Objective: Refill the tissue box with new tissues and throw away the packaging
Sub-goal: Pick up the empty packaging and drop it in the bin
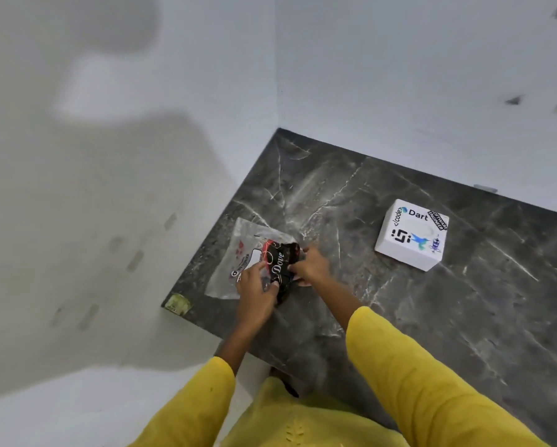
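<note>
A clear plastic tissue packaging [235, 253] with a black and red "Dove" label lies at the left end of the dark marble counter [431, 301]. My left hand [254, 288] grips its near side, and my right hand [312, 264] pinches the crumpled black part from the right. Both hands are closed on the packaging. To the right, apart from my hands, stands a white tissue box [411, 235] covered in stickers reading "Dart" and "code". I see no opening in the box from here.
White walls meet in a corner behind the counter. The counter's left edge carries a small yellowish sticker [178, 303], with a drop to the pale floor beyond it. Yellow sleeves cover both my forearms.
</note>
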